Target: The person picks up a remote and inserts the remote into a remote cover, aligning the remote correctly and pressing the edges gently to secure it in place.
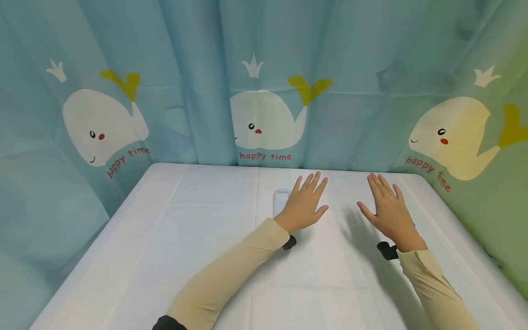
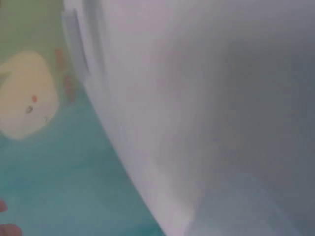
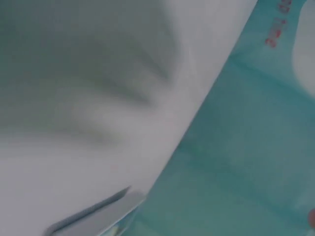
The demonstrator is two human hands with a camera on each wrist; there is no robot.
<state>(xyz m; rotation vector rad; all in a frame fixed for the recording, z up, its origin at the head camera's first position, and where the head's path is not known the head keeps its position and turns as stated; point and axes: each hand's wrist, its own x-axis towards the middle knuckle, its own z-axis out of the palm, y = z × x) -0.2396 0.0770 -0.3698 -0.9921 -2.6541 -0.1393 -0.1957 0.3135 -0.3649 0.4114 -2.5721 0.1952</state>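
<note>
My left hand [image 1: 303,204] is held over the table with its fingers straight and spread, nothing in its grasp. Partly covered by it is a pale, flat object with rounded corners [image 1: 280,200], its kind unclear. Farther right, my right hand [image 1: 387,211] hovers with straight fingers and thumb apart, also holding nothing; its shadow falls on the cloth. A small blue bit [image 1: 414,224] shows beside that hand, the rest hidden. The right wrist view catches a flat, grey-edged thing [image 3: 93,216] at the bottom, too cropped to identify. Fingertips [image 2: 10,230] show at the left wrist view's corner.
A white cloth [image 1: 198,247] covers the table, whose far edge meets a blue-green curtain [image 1: 198,82] printed with whales. The curtain also hangs along the left and right sides. Dark wrist straps [image 1: 387,250] sit under both wrists.
</note>
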